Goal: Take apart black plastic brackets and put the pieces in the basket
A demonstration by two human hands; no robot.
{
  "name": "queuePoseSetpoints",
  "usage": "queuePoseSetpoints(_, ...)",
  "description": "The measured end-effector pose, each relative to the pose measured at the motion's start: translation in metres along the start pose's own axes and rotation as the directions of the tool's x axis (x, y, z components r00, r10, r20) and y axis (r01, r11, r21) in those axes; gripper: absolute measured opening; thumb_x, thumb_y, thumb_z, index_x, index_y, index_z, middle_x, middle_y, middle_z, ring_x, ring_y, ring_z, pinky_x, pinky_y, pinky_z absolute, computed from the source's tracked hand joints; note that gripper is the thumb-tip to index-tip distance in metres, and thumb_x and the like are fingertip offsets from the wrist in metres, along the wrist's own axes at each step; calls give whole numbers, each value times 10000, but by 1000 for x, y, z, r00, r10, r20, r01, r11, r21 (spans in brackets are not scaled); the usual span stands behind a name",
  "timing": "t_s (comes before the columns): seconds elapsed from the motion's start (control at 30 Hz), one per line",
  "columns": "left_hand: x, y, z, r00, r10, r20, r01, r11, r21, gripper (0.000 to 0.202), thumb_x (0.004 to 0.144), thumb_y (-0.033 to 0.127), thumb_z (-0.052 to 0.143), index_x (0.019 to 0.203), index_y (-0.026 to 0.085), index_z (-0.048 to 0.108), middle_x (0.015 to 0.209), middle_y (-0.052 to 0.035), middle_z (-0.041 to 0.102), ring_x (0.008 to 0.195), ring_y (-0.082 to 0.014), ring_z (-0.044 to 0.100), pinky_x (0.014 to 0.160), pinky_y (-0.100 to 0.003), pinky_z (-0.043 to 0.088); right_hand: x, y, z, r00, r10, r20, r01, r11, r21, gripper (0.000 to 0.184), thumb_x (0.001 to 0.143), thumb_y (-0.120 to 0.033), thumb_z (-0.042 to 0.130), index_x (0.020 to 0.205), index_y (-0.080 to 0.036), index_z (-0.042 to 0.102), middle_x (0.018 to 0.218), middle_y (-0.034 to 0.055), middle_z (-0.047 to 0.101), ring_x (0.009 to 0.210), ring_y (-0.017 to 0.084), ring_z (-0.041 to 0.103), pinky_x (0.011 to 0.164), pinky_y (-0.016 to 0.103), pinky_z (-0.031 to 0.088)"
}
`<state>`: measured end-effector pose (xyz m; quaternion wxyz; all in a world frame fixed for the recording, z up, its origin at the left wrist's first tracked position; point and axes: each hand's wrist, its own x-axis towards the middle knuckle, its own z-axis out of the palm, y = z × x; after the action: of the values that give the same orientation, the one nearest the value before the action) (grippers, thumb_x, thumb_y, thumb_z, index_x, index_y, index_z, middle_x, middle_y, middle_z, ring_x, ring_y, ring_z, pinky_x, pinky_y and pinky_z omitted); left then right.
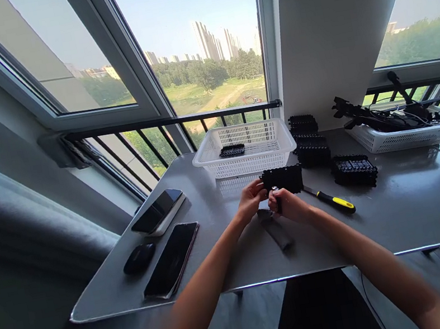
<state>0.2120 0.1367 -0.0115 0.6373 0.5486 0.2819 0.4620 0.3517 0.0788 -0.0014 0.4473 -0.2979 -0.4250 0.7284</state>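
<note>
My left hand (250, 199) grips the left edge of a black ribbed plastic block (284, 178), holding it just above the grey table (402, 211). My right hand (286, 204) is closed around a small dark tool at the block's lower edge; what the tool is I cannot make out. A dark strip (277, 234) lies on the table below my hands. A screwdriver with a yellow and black handle (333, 202) lies just right of my right hand.
A white basket (245, 151) holding one black part stands behind the block. More black blocks (309, 140) are stacked to its right, another (354, 170) lies nearer. A second white basket (406, 137) holds cables. Two phones (172, 258), a dark case (139, 258) and a device (160, 212) lie left.
</note>
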Motion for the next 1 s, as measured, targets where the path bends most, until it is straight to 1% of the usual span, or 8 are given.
queuePoseSetpoints(0.07, -1, 0, 2, 1000, 2, 25, -3, 1000, 29, 415, 631, 350, 800, 962, 150, 652, 890, -81, 739, 801, -204, 682, 715, -312, 539, -2, -3, 1, 999, 25, 26, -25, 999, 30, 234, 724, -429, 447, 648, -213, 401, 595, -39, 344, 541, 117, 321, 505, 238, 309)
queuePoseSetpoints(0.17, -3, 0, 5, 998, 17, 60, -22, 997, 79, 359, 674, 326, 767, 968, 151, 659, 880, -79, 739, 791, -191, 679, 711, -289, 525, -5, -7, 1, 995, 73, 74, -82, 989, 125, 242, 742, -434, 398, 643, -213, 385, 610, -23, 363, 553, 126, 329, 506, 241, 316)
queuePoseSetpoints(0.37, -4, -3, 6, 997, 30, 78, -39, 991, 126, 300, 687, 252, 714, 967, 157, 660, 840, -58, 732, 722, -151, 660, 673, -249, 494, -5, -7, -5, 975, 139, 172, -178, 954, 240, 226, 744, -413, 365, 656, -208, 401, 624, -4, 389, 560, 139, 342, 495, 239, 312)
queuePoseSetpoints(0.5, -4, -6, 6, 995, 37, 92, -50, 989, 138, 294, 694, 242, 685, 975, 162, 652, 778, -39, 714, 657, -137, 645, 650, -251, 488, -6, -9, -7, 962, 209, 177, -250, 933, 259, 216, 737, -407, 377, 652, -208, 375, 613, -10, 364, 542, 132, 334, 479, 227, 289)
queuePoseSetpoints(0.67, -3, -9, 6, 995, 42, 95, -58, 983, 172, 285, 693, 236, 672, 969, 169, 646, 718, -18, 690, 655, -148, 657, 653, -252, 486, -7, -11, -6, 959, 246, 143, -276, 927, 255, 222, 714, -418, 386, 636, -214, 348, 598, -15, 351, 517, 127, 326, 460, 226, 274)
queuePoseSetpoints(0.73, -3, -11, 6, 993, 50, 104, -70, 979, 191, 275, 708, 227, 653, 978, 173, 651, 699, -18, 687, 682, -162, 668, 682, -265, 496, -6, -10, -6, 960, 252, 121, -275, 927, 256, 230, 712, -426, 383, 628, -218, 332, 581, -19, 336, 498, 122, 305, 445, 224, 255)
queuePoseSetpoints(0.83, -3, -13, 6, 991, 77, 106, -98, 973, 211, 265, 717, 218, 646, 978, 176, 665, 716, -30, 699, 739, -178, 680, 749, -290, 508, -5, -9, -8, 963, 244, 115, -265, 930, 253, 246, 711, -443, 366, 613, -225, 306, 551, -30, 296, 472, 114, 255, 424, 221, 217)
queuePoseSetpoints(1.0, -3, -13, 6, 989, 91, 114, -115, 969, 218, 278, 717, 250, 669, 986, 178, 672, 809, -59, 728, 753, -189, 687, 761, -309, 522, -4, -8, -10, 966, 228, 121, -251, 936, 246, 250, 688, -454, 356, 599, -230, 290, 537, -36, 276, 461, 112, 227, 403, 224, 190)
